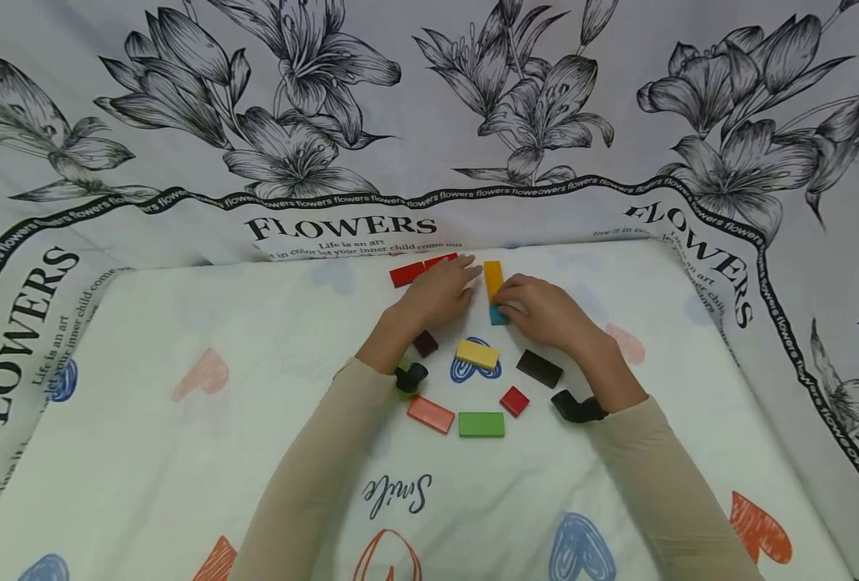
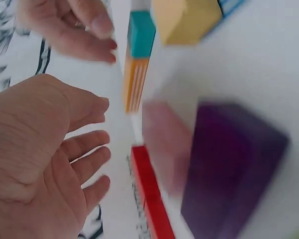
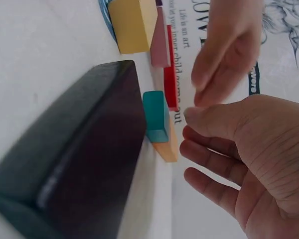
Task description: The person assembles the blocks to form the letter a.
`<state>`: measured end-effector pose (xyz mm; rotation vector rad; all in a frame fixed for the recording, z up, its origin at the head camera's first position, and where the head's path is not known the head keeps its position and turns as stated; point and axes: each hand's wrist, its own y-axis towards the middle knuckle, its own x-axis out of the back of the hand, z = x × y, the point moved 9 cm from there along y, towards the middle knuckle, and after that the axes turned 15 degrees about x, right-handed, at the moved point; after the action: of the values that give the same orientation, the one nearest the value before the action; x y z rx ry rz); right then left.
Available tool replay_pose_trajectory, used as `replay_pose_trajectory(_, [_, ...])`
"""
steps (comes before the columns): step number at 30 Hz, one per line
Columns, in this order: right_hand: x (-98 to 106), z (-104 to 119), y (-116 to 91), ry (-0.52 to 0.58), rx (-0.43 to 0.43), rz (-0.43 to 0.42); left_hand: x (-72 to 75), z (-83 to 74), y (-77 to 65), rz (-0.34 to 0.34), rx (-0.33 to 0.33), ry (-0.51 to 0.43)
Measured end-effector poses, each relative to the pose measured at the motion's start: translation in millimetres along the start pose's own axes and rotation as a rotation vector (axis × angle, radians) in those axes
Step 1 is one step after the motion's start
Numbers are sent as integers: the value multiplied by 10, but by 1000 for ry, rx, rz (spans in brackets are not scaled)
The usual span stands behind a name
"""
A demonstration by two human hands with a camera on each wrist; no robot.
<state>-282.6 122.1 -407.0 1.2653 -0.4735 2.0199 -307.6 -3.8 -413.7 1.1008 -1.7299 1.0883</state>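
My left hand hovers near two red blocks that lie end to end at the far side, its fingers loosely bent with nothing between them. My right hand is beside an orange block and a teal block, which stand end to end in one line. In the right wrist view its thumb and fingers are relaxed and grip nothing. A pink block lies between the red blocks and a dark purple block; the left hand hides it in the head view.
Nearer the person lie a yellow block, a dark block, a small red block, a green block and a coral block. Another green block is partly under the left wrist's black camera. A flower-printed cloth rises behind.
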Motion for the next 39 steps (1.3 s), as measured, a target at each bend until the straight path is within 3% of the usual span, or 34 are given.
replay_pose_trajectory(5, [85, -36, 20, -18, -17, 25, 191, 218, -66, -70, 51, -33])
replay_pose_trajectory(13, [-78, -6, 62, -10, -34, 44, 344, 557, -183, -152, 64, 19])
replay_pose_trajectory(22, [-64, -11, 63, -65, 8, 74, 404, 553, -163, -168, 27, -2])
replay_pose_trajectory(31, [-121, -74, 73, -39, 41, 100, 292, 568, -42, -92, 87, -16])
replay_pose_trajectory(39, [-189, -82, 71, 20, 27, 111, 187, 609, -44, -60, 116, -5])
